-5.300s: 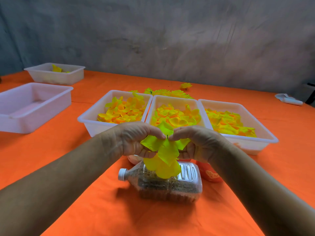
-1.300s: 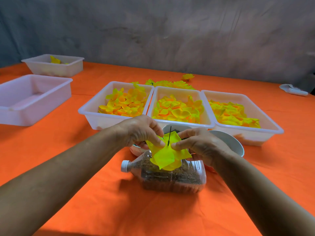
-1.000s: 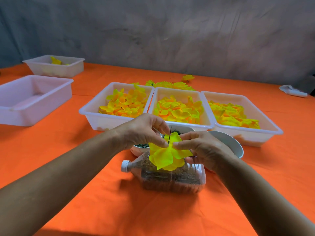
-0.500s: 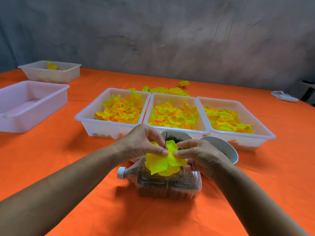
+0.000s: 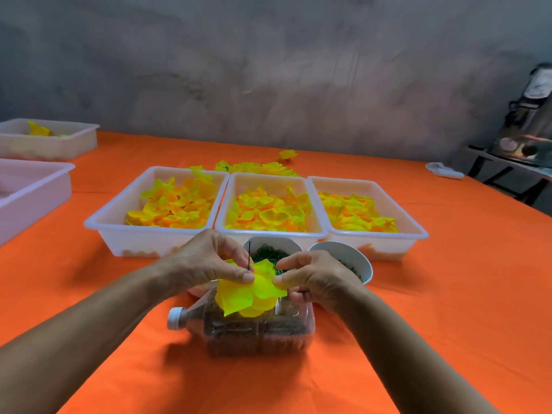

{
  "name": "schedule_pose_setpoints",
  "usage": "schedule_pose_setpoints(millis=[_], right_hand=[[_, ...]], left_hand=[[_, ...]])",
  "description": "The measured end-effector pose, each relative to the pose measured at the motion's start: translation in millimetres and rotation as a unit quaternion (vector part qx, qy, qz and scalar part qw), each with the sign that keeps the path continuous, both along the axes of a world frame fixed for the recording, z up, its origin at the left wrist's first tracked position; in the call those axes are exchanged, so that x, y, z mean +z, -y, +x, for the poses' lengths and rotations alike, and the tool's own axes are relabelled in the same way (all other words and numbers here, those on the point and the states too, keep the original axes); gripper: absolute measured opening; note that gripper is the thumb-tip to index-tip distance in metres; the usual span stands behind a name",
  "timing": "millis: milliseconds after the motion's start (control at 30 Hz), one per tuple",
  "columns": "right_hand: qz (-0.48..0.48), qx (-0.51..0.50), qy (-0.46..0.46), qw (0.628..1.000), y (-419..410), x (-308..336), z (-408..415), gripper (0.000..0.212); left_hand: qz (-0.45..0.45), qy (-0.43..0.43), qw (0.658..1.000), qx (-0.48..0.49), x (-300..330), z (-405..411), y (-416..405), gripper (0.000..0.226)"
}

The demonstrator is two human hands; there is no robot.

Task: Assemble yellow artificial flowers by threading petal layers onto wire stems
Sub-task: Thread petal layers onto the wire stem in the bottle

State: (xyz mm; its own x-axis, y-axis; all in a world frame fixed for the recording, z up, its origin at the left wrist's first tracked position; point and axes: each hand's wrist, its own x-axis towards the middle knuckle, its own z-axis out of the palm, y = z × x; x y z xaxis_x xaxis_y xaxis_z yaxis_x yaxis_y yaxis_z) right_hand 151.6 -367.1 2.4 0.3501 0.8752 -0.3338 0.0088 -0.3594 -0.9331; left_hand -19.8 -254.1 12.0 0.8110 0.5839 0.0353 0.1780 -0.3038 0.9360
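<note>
A yellow petal layer [image 5: 248, 294] sits threaded on a thin dark wire stem [image 5: 249, 255] that sticks up through its middle. My left hand [image 5: 206, 262] pinches the layer's left side and my right hand [image 5: 313, 277] pinches its right side, just above a clear plastic bottle [image 5: 254, 327] lying on its side. Three white trays behind hold loose yellow-orange petals: left tray [image 5: 119, 216], middle tray [image 5: 310, 201], right tray [image 5: 418, 231]. The lower part of the stem is hidden by the petals and my fingers.
Two white bowls stand behind my hands, one [image 5: 283, 243] with dark green pieces, the other [image 5: 352, 255] to its right. Finished yellow flowers [image 5: 257, 167] lie behind the trays. Two more white trays [image 5: 35, 189] [image 5: 74, 141] stand at the far left on the orange tablecloth [image 5: 448, 309].
The petal layer has slid lower on the wire, leaving more of the stem showing above it. Both hands stayed pinching it, lower and closer to the bottle.
</note>
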Motion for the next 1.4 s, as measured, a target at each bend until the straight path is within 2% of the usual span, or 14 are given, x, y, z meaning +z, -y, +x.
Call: schedule_pose_setpoints(millis=[133,233,333,433,600,800,900,967,1033,1167,1267,1400], right_hand=[[0.013,0.012,0.051,0.999,7.9,2.8,16.2,0.026],[0.088,-0.057,0.117,0.988,4.7,12.0,44.6,0.023],[0.133,-0.156,0.252,0.946,-6.1,20.5,89.0,0.020],[0.092,-0.208,0.357,0.906,-20.2,17.2,135.0,0.024],[-0.017,-0.142,0.458,0.877,-48.5,4.3,174.9,0.028],[-0.053,-0.017,0.460,0.886,-89.7,-16.3,186.9,0.046],[-0.085,0.022,0.495,0.864,-102.4,-16.7,189.8,0.054],[-0.125,0.028,0.536,0.835,-106.6,-15.6,190.7,0.051],[-0.133,-0.008,0.568,0.812,-107.3,-16.6,191.0,0.043],[-0.054,-0.111,0.548,0.827,-103.2,-19.5,189.9,0.028],[0.017,-0.185,0.486,0.854,-93.4,-16.7,193.5,0.008],[0.145,-0.239,0.259,0.925,-78.6,-17.9,194.8,0.004]], left_hand=[[-0.005,-0.002,1.000,-0.015,1.5,-0.3,-1.5,0.013],[-0.005,-0.008,1.000,-0.021,1.4,1.2,-4.7,0.015],[-0.012,-0.009,0.999,-0.028,-1.8,1.2,-6.6,0.017],[-0.023,-0.007,0.999,-0.025,-4.9,0.4,-9.2,0.017],[-0.027,-0.025,0.998,-0.043,-1.4,2.0,-12.6,0.016],[-0.036,-0.046,0.997,-0.058,2.5,2.0,-13.0,0.011],[-0.051,-0.048,0.996,-0.050,1.0,2.3,-12.7,0.014],[-0.060,-0.044,0.996,-0.048,0.7,2.6,-12.8,0.011],[-0.072,-0.040,0.995,-0.050,0.6,3.7,-13.5,0.011],[-0.074,-0.034,0.995,-0.050,-2.4,4.2,-15.3,0.011],[-0.070,-0.026,0.996,-0.055,-5.2,4.2,-18.4,0.013],[-0.065,-0.035,0.995,-0.070,-6.3,4.9,-22.5,0.017]])
